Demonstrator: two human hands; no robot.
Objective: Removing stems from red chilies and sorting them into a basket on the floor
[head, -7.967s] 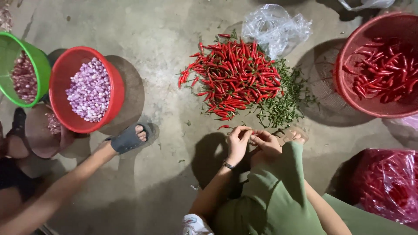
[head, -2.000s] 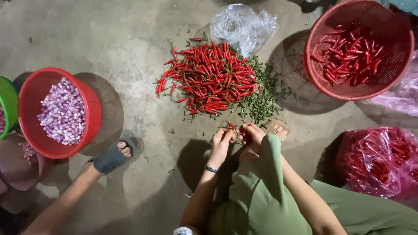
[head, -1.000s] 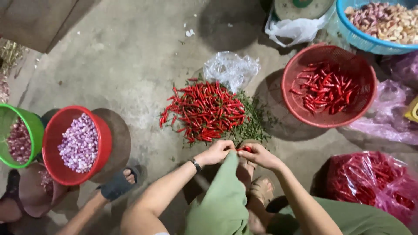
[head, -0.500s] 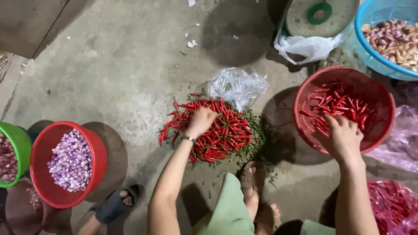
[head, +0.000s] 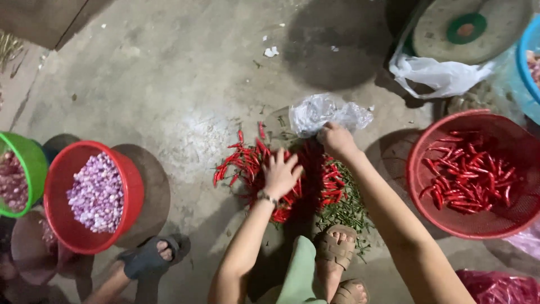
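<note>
A heap of red chilies lies on the concrete floor in front of me. My left hand rests flat on the heap with its fingers spread. My right hand reaches to the far side of the heap, its fingers closed at the edge of a crumpled clear plastic bag. I cannot tell whether it grips anything. Green stems are strewn at the right of the heap. A red basket at the right holds stemmed chilies.
At the left, a red basket of peeled shallots and a green basket stand by another person's sandalled foot. A white bag, a round scale and a blue basin sit at the far right. My own feet are below the heap.
My right hand has left the red chili basket and swung over to the far edge of the heap by the plastic bag. My left hand stays on the chilies.
</note>
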